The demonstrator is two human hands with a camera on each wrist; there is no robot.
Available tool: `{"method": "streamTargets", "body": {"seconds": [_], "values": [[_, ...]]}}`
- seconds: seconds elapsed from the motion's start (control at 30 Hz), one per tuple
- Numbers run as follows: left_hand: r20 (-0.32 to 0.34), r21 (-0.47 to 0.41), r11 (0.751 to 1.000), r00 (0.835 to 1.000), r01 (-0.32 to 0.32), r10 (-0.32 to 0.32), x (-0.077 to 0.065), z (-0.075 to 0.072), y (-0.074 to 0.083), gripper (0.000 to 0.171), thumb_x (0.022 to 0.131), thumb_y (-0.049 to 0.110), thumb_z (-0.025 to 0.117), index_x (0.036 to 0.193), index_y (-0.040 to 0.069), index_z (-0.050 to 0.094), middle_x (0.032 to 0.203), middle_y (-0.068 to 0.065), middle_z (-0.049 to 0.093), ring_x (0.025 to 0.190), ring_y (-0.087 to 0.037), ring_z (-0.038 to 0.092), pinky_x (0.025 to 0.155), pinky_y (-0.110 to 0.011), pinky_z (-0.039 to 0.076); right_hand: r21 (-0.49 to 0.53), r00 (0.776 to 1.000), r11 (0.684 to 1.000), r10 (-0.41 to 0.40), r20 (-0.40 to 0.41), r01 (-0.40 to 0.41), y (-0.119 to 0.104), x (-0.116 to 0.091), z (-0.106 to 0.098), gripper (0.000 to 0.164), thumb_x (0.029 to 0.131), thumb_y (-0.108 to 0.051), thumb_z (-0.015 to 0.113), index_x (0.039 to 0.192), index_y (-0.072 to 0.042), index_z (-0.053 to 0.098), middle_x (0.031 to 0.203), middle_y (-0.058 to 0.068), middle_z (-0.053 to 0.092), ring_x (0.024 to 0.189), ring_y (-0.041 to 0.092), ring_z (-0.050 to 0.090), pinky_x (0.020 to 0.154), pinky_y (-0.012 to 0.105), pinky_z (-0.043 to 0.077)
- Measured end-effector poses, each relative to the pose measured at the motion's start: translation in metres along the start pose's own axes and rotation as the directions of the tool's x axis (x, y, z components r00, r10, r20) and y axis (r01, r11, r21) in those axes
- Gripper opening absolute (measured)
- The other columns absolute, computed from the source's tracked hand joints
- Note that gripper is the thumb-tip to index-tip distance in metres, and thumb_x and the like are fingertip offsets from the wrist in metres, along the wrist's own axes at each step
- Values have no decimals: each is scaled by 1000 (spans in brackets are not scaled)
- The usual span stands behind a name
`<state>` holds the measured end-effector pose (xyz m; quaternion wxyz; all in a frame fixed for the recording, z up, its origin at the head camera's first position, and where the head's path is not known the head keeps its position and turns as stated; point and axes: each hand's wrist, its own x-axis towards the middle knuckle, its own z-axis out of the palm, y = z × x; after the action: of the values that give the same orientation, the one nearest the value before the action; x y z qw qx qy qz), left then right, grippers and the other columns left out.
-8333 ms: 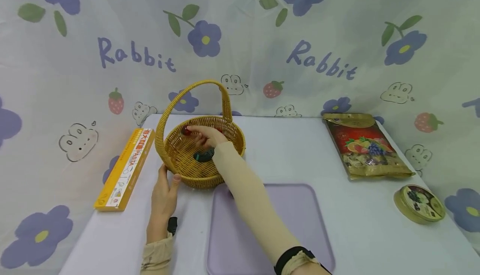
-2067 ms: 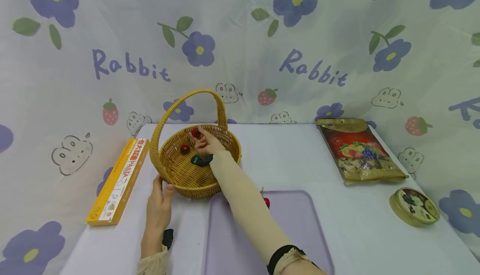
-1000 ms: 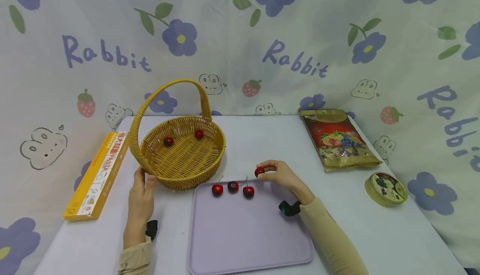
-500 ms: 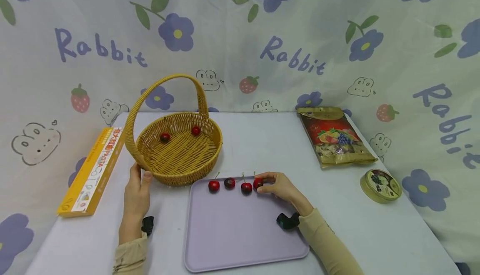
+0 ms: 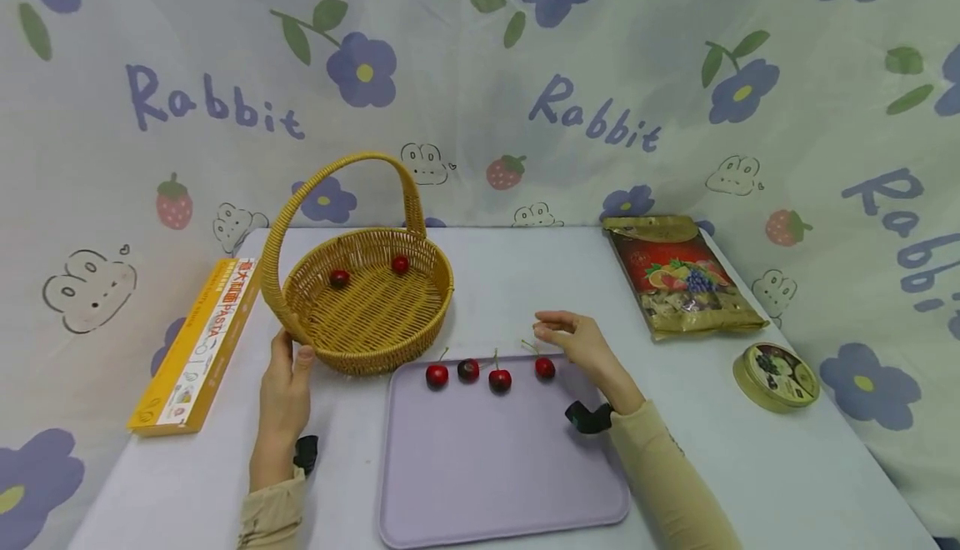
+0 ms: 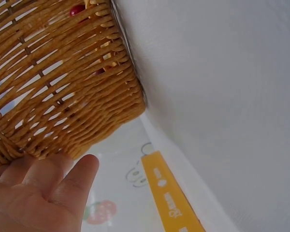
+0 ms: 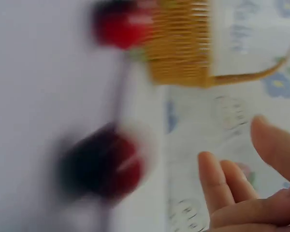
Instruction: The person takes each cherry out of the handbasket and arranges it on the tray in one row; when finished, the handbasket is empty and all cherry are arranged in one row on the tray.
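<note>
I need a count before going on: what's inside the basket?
Two cherries lie apart in the far half of the basket, with bare woven floor in front. The near rim covers the inner wall below it and perhaps a little floor.

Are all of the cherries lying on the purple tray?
No, two cherries lie in the wicker basket, while four lie on the tray.

At 12 o'clock we see a pale curtain (image 5: 465, 100) printed with purple flowers and "Rabbit" lettering. On the white desk (image 5: 517, 283) we find a yellow pasta box (image 5: 197, 350) at 8 o'clock, a red-and-gold pouch (image 5: 678, 275) at 3 and a round tin (image 5: 776, 377) at 4.
</note>
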<state>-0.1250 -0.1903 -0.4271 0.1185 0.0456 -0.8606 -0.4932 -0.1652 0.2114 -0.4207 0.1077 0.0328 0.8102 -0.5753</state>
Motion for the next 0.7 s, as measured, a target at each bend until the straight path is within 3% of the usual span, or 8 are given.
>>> {"method": "streamTargets", "body": {"seconds": [0.1,0.17,0.23,0.37,0.43,0.53,0.7], "values": [[-5,1,1000,1000,-2,2,0,0,1,64,104,41,34,153,2,19,157,-27,20,144,-48,20,115,-62,20,153,998,988,-6,55,-2,-27,13,2,47,95,-33,63,135,-10,57,130,13,63,53,1,34,49,19,24],[0,1,1000,1000,6,-6,0,0,1,64,104,41,34,153,2,19,158,-26,20,144,-48,20,115,-62,20,273,990,962,-13,140,-26,-47,23,11,46,97,-32,60,139,-13,54,137,13,59,47,6,22,47,18,22],[3,2,1000,1000,9,-9,0,0,-1,64,104,40,33,153,2,18,158,-26,19,144,-48,20,115,-62,20,375,972,925,-30,235,-62,-68,35,27,46,99,-28,57,141,-12,50,141,13,55,44,4,21,45,17,21],[-2,-7,1000,1000,5,-5,0,-1,-2,64,104,40,33,154,2,17,158,-26,19,145,-47,19,115,-62,20,520,907,831,-45,418,-198,-111,62,75,46,102,-24,50,146,-10,44,148,11,48,41,0,23,43,13,20],[0,-10,1000,1000,3,-3,1,-1,-2,64,104,40,33,154,2,17,158,-26,18,145,-47,18,116,-61,19,558,868,778,-35,496,-288,-129,75,102,46,103,-23,47,147,-9,41,151,10,45,41,-2,25,42,12,21],[15,-4,1000,1000,15,-15,2,0,0,65,104,41,33,154,2,16,159,-25,17,146,-46,17,117,-60,18,577,827,710,12,562,-403,-148,90,141,45,104,-21,44,147,-7,40,151,11,44,40,-2,26,40,11,21],[24,7,999,999,35,-35,0,0,0,66,104,42,32,154,3,15,159,-24,17,146,-46,18,117,-60,18,613,811,584,146,566,-532,-155,113,193,45,104,-22,45,144,-1,42,148,16,46,40,-2,22,40,9,19]]}}
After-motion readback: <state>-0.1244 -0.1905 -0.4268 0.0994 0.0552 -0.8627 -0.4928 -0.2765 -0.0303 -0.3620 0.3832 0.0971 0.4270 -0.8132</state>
